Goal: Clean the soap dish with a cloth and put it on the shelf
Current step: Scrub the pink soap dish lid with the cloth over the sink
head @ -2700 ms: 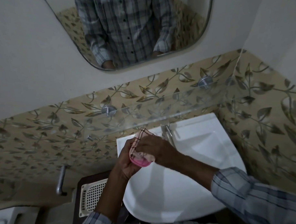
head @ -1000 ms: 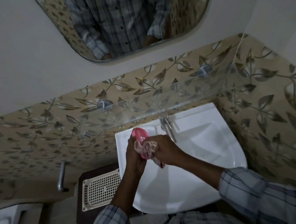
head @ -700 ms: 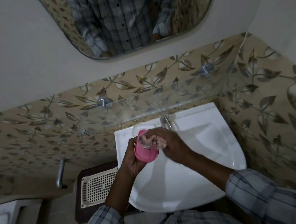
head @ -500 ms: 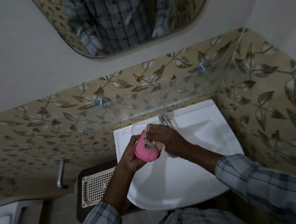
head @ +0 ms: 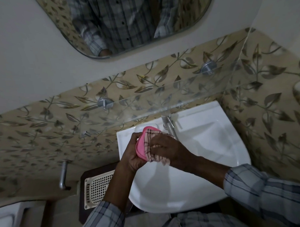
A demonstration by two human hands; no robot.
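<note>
A pink soap dish (head: 140, 144) is held on edge above the white basin, gripped from the left by my left hand (head: 132, 152). My right hand (head: 167, 149) presses a checked pinkish cloth (head: 151, 138) against the dish's inner side; a corner of the cloth hangs out below the hand. A clear glass shelf (head: 162, 102) on two round metal brackets runs along the tiled wall just above and behind the hands. It carries nothing that I can see.
A white washbasin (head: 206, 145) with a metal tap (head: 168, 123) lies under the hands. A cream perforated tray (head: 97, 188) sits on a dark surface to the left, beside a metal handle (head: 63, 174). A mirror (head: 125, 24) hangs above.
The dish has been turned about in my left hand while my right hand rubs the cloth over it. The cloth now covers the dish's upper right side.
</note>
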